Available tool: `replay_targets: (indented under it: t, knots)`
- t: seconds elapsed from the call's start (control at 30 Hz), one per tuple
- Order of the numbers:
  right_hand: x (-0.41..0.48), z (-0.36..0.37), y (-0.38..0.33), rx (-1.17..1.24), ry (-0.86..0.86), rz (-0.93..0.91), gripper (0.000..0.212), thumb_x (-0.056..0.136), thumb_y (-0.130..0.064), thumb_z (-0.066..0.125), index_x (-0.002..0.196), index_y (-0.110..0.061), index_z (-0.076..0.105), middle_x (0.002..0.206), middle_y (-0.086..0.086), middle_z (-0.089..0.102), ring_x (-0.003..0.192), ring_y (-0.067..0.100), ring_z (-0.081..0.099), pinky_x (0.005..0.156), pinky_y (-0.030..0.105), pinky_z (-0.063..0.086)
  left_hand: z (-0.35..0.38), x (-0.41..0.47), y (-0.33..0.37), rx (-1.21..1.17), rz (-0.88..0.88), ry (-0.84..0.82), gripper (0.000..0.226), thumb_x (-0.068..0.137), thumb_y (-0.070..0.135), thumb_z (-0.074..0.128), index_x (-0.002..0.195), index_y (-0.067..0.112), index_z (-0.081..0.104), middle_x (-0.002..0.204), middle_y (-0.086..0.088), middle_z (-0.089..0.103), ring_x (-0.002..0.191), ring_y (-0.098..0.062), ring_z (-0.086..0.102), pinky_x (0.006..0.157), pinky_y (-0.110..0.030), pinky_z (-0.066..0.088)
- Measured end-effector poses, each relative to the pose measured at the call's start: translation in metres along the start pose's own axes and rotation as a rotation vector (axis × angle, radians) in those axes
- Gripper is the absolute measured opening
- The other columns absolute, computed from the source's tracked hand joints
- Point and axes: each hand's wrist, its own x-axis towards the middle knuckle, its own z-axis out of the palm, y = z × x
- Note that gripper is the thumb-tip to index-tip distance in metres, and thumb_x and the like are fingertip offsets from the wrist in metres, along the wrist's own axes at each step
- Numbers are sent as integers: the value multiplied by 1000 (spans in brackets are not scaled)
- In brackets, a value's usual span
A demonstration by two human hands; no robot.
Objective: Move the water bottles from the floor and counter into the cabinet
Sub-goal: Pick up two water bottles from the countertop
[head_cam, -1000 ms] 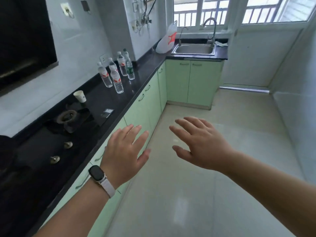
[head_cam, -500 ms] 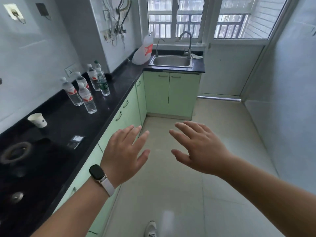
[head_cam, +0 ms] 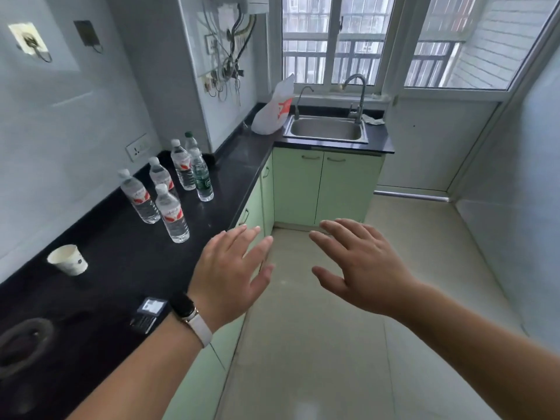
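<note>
Both hands float palm-down in the middle of the frame, fingers spread and holding nothing. The left hand (head_cam: 233,274) hangs over the edge of the desk (head_cam: 230,165), with a watch (head_cam: 185,307) on its wrist; the right hand (head_cam: 360,268) is out over the floor (head_cam: 348,344), apart from the left.

Just left of the left wrist a small dark device (head_cam: 148,313) lies flat on the black desk. Further left a paper cup (head_cam: 68,259) stands upright, and a burner ring (head_cam: 21,341) shows at the lower left edge.

The bottles (head_cam: 172,213) stand upright in a loose cluster on the desk at left centre — six can be counted, most with red-and-white labels, one with a green label (head_cam: 202,180) and another with a green cap behind it. They are well apart from both hands.

Below the desk runs a row of pale green cabinets (head_cam: 321,186), doors shut, turning the corner toward the upper middle of the frame. There a steel sink (head_cam: 327,130) with a tall tap sits under the window (head_cam: 330,40), and a white plastic bag (head_cam: 274,110) leans just beside the sink's left rim. Loose wires hang on the wall above the bag.
</note>
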Motion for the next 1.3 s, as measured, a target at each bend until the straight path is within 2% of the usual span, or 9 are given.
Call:
replay_targets:
  t: [0.4,0.63,0.83,1.13,1.3]
  knots:
    - [128,77,31,120,-50,-200,58,93,-58,43,137,-21,53,137,4,55,127,29,49,105,43,40,44,22,-80,152,-191,-94,44,93,40,54,123,13,70,126,-13,67,120,-36,60,98,-51,49]
    - [224,122,80,189,-101,-367,59,94,-59,39,139,-23,52,139,3,55,128,28,49,104,43,40,88,62,-100,259,-407,-185,46,94,42,52,125,13,69,128,-13,67,121,-36,60,97,-51,49]
    - [293,159,121,277,-79,-526,58,92,-58,39,135,-21,56,136,3,57,125,29,52,101,42,43,124,100,-103,359,-568,-238,46,92,41,54,124,13,70,126,-12,67,119,-35,61,96,-47,49]
    - [334,194,118,482,-101,-641,58,91,-57,41,132,-19,58,133,3,59,123,28,53,97,42,46,148,107,-107,401,-834,-264,48,89,42,51,121,13,72,124,-8,69,116,-31,61,89,-44,52]
    - [353,220,109,534,-210,-618,61,91,-60,37,135,-21,55,135,-2,56,125,24,51,98,40,44,167,99,-125,335,-1002,-203,50,87,43,51,120,11,71,119,-8,70,109,-31,64,83,-43,55]
